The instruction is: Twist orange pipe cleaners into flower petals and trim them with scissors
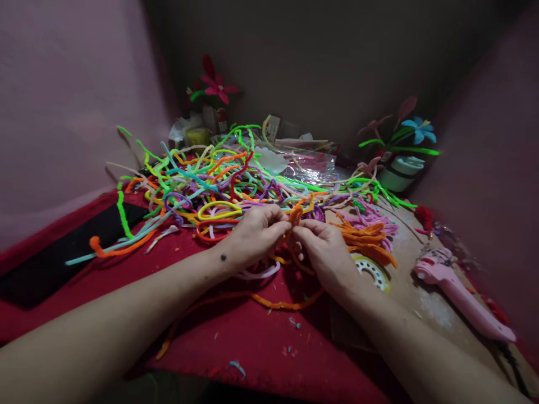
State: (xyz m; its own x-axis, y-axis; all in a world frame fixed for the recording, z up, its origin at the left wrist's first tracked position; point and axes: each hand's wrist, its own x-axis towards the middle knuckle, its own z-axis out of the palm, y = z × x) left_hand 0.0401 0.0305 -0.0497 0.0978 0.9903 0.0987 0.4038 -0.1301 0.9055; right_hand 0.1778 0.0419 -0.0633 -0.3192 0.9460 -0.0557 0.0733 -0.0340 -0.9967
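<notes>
Both hands meet over the red cloth, pinching an orange pipe cleaner (296, 214) that is bent into loops between the fingertips. My left hand (261, 230) is closed with thumb and forefinger on its left side. Opposite it, my right hand (326, 249) is closed on the same piece. A long orange pipe cleaner strand (269, 304) curves across the cloth below the hands; whether it joins the held piece is hidden. Just behind the hands lies a tangled heap of coloured pipe cleaners (202, 182). A bundle of orange pipe cleaners (366, 238) lies right of my right hand.
A pink glue gun (463, 294) rests on a brown board (404, 314) at right, near a yellow-rimmed tape roll (373, 272). Pipe cleaner flowers (416, 132) in a pale jar (402, 171) stand at back right. A dark flat object (54, 255) lies at left.
</notes>
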